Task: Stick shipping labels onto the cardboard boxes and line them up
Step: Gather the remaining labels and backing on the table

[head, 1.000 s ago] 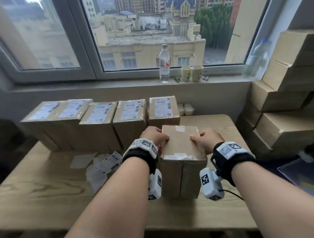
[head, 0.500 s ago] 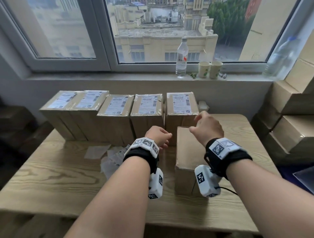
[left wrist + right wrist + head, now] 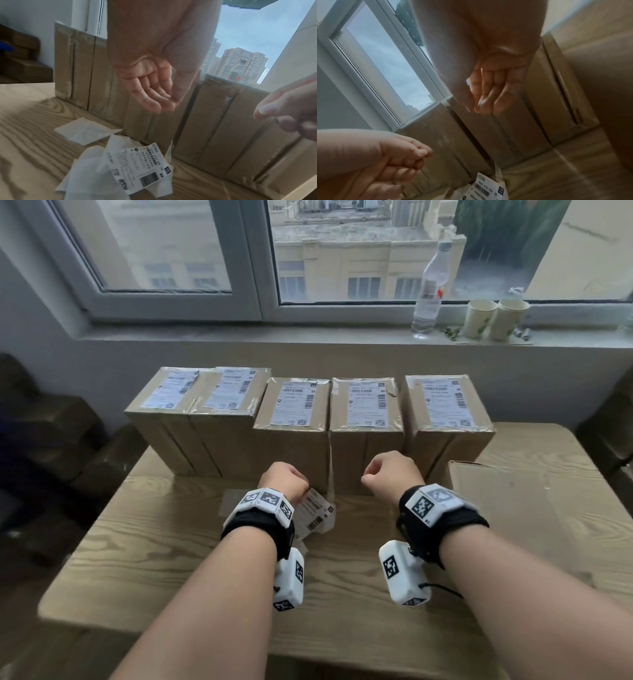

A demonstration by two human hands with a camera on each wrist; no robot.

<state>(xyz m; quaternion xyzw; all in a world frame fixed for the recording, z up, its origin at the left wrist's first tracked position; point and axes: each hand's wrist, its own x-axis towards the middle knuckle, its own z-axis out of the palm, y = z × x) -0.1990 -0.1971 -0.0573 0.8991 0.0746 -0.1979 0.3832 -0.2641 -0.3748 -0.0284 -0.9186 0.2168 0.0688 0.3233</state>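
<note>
Five boxes with labels (image 3: 298,405) stand in a row at the far side of the worktop (image 3: 144,542), and one box without a label (image 3: 534,508) lies on its side at the right, just in front of the last box of the row. Both hands hang in the air in front of the row and hold nothing: the left hand (image 3: 283,479) has its fingers loosely bent, and so has the right hand (image 3: 392,472). A loose label (image 3: 313,513) lies on white backing papers (image 3: 85,129) just under the left hand. I think the step now is to fetch the next label; the left hand must go down, pinch it and peel it clean. There is free worktop in front of the hands, but the row stands close behind the label, and the near edge is not far.
</note>
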